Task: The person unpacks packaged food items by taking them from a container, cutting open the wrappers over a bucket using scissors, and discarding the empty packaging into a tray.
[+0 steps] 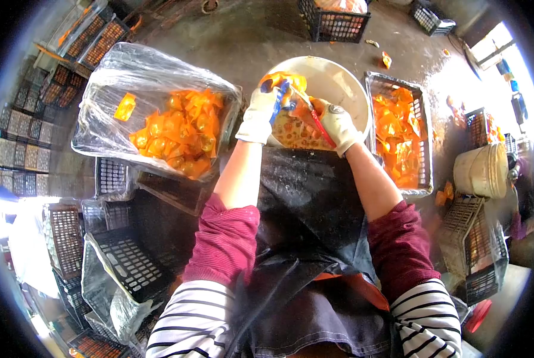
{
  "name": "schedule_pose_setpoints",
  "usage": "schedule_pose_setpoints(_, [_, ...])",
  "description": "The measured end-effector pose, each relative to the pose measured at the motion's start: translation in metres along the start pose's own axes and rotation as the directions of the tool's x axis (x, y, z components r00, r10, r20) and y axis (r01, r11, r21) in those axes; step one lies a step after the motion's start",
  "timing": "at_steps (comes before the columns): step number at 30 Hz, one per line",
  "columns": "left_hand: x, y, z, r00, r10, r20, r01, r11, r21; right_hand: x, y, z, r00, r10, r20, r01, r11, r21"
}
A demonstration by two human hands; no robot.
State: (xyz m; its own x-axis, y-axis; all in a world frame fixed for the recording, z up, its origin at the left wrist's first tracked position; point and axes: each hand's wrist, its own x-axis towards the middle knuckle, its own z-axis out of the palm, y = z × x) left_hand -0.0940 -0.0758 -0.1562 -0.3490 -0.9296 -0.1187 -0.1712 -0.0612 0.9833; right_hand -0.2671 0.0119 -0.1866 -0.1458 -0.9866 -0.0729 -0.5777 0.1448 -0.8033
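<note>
My left hand (259, 113), in a white glove with blue on the fingers, is closed around an orange plastic packet (288, 79) above a round white tub (355, 83). My right hand (338, 123), also in a white glove, grips a slim red-handled tool (322, 126). The tool's upper end meets the left fingers, and its exact kind is hard to make out. Small round brownish pieces (299, 132) lie in the tub below both hands. To the left, a plastic-lined crate (153, 70) holds a heap of orange packets (180, 134).
Close on the right stands a black crate (425, 143) filled with orange packets (398, 134). Another crate (335, 27) is beyond the tub. Stacked crates (25, 140) line the far left. At right are a white bucket (481, 170) and tilted crates (469, 238).
</note>
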Motion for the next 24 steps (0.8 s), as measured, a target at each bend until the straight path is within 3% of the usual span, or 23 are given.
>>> schedule_pose_setpoints(1, [0.000, -0.002, 0.000, 0.999, 0.040, -0.001, -0.040, 0.999, 0.028, -0.002, -0.004, -0.002, 0.999, -0.017, -0.035, 0.014, 0.997, -0.079])
schedule_pose_setpoints(2, [0.002, -0.007, -0.001, 0.997, -0.023, 0.074, 0.040, 0.969, -0.245, -0.004, -0.012, -0.005, 0.997, -0.033, -0.071, 0.021, 0.987, -0.158])
schedule_pose_setpoints(4, [0.008, -0.014, -0.003, 0.965, -0.071, 0.251, 0.231, 0.682, -0.694, -0.013, -0.033, -0.014, 0.995, -0.032, -0.093, 0.013, 0.980, -0.199])
schedule_pose_setpoints(5, [0.000, 0.004, -0.002, 0.963, -0.058, 0.262, 0.248, 0.569, -0.784, -0.014, -0.032, -0.013, 0.987, -0.115, -0.112, 0.091, 0.976, -0.198])
schedule_pose_setpoints(7, [-0.012, 0.022, -0.010, 0.946, 0.076, 0.315, 0.256, 0.424, -0.869, -0.014, -0.023, -0.009, 0.950, -0.276, -0.146, 0.245, 0.949, -0.197])
schedule_pose_setpoints(10, [-0.003, 0.010, -0.021, 0.948, -0.040, 0.317, 0.309, 0.365, -0.878, -0.017, -0.021, -0.014, 0.935, -0.332, -0.122, 0.298, 0.925, -0.234])
schedule_pose_setpoints(13, [0.009, 0.002, -0.021, 0.981, 0.080, 0.179, 0.108, 0.541, -0.834, -0.022, -0.027, -0.015, 0.937, -0.350, 0.010, 0.334, 0.884, -0.328])
schedule_pose_setpoints(14, [0.005, 0.005, -0.021, 0.988, 0.050, 0.148, 0.095, 0.561, -0.822, -0.024, -0.034, -0.016, 0.938, -0.340, 0.068, 0.339, 0.858, -0.386])
schedule_pose_setpoints(17, [0.002, 0.006, -0.026, 0.998, 0.020, 0.061, 0.006, 0.918, -0.398, -0.026, -0.039, -0.017, 0.967, -0.217, 0.137, 0.256, 0.860, -0.442])
schedule_pose_setpoints(18, [-0.004, 0.015, -0.025, 0.995, 0.068, 0.076, -0.047, 0.966, -0.253, -0.026, -0.039, -0.016, 0.975, -0.173, 0.141, 0.219, 0.864, -0.454])
schedule_pose_setpoints(21, [0.010, 0.001, -0.017, 0.997, 0.043, 0.064, -0.036, 0.993, -0.111, -0.023, -0.037, -0.015, 0.980, -0.129, 0.151, 0.184, 0.879, -0.441])
schedule_pose_setpoints(22, [0.012, -0.003, -0.015, 1.000, 0.003, 0.021, 0.001, 0.987, -0.160, -0.022, -0.036, -0.014, 0.979, -0.130, 0.155, 0.185, 0.884, -0.430])
schedule_pose_setpoints(24, [0.001, 0.014, -0.017, 1.000, -0.003, -0.021, -0.006, 0.901, -0.434, -0.021, -0.040, -0.012, 0.989, -0.100, 0.111, 0.136, 0.910, -0.391])
